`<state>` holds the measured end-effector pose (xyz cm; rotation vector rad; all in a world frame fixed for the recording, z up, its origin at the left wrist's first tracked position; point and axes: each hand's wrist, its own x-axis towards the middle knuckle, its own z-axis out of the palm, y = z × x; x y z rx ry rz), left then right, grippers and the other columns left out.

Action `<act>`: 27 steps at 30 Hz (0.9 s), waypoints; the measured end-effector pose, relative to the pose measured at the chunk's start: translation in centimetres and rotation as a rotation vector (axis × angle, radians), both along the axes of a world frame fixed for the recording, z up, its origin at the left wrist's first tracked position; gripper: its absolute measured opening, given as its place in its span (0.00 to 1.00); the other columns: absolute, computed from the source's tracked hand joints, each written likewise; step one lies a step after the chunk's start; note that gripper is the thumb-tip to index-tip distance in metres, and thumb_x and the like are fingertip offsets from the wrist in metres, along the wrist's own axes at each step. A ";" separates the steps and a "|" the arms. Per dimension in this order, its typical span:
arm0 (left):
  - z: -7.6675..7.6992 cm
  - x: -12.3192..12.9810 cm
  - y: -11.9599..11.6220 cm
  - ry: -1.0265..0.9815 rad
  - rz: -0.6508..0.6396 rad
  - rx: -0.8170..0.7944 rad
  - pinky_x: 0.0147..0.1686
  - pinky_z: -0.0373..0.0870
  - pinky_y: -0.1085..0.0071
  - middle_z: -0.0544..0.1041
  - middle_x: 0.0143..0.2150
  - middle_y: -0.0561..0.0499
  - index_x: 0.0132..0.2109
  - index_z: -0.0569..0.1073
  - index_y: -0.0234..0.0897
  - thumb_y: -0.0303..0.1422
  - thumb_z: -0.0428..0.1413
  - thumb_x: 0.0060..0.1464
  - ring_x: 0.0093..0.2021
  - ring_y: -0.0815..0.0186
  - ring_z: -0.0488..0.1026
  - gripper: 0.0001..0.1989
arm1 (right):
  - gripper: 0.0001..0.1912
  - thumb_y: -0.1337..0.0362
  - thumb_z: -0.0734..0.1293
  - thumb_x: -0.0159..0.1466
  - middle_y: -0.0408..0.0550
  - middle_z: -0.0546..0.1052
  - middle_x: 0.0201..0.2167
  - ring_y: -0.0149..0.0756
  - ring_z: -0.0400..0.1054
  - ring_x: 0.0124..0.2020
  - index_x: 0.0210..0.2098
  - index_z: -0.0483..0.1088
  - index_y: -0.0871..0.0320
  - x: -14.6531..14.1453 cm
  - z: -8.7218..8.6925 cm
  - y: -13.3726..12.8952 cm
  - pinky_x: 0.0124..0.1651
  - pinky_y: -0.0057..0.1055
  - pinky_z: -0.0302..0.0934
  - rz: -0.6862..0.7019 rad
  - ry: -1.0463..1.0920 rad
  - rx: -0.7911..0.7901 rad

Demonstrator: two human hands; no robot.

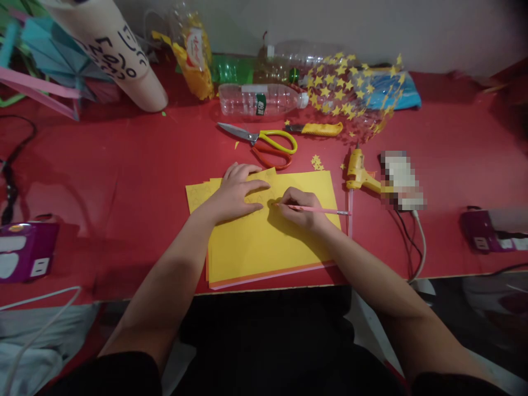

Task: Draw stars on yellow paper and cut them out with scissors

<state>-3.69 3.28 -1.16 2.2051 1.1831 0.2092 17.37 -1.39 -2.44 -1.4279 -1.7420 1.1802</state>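
My right hand [303, 208] grips a pink pencil [319, 209], its tip down on a yellow sheet of paper [247, 253]. Faint star outlines are drawn on the paper's upper left part. Lying flat with fingers spread, my left hand [239, 192] presses on the sheet and covers some of the drawing. Orange and pink sheets show under the yellow one at its lower edge. Just beyond the paper lie a few small cut yellow stars [317, 163].
Behind the paper lie scissors [264, 142], a yellow utility knife [319, 129] and a clear plastic bottle [259, 102]. Yellow stars cover a clear rounded piece [340, 88]. At right are a glue gun [358, 170] and a blurred-out device [402, 180]. A tall white cylinder [119, 55] stands at left.
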 end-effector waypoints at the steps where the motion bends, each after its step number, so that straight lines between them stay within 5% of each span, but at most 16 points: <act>1: 0.0 0.0 0.0 0.002 0.001 -0.002 0.71 0.36 0.44 0.61 0.66 0.45 0.55 0.76 0.44 0.39 0.60 0.52 0.69 0.49 0.52 0.22 | 0.07 0.61 0.64 0.56 0.39 0.66 0.19 0.29 0.56 0.22 0.24 0.62 0.55 -0.1 0.1 0.0 0.26 0.28 0.51 -0.018 0.002 -0.010; 27: 0.1 0.0 0.0 -0.003 -0.001 -0.011 0.71 0.37 0.43 0.61 0.66 0.46 0.55 0.76 0.44 0.40 0.59 0.53 0.69 0.49 0.52 0.21 | 0.05 0.66 0.62 0.50 0.37 0.61 0.16 0.27 0.53 0.19 0.21 0.59 0.54 -0.2 0.3 0.2 0.22 0.27 0.47 -0.059 -0.097 -0.037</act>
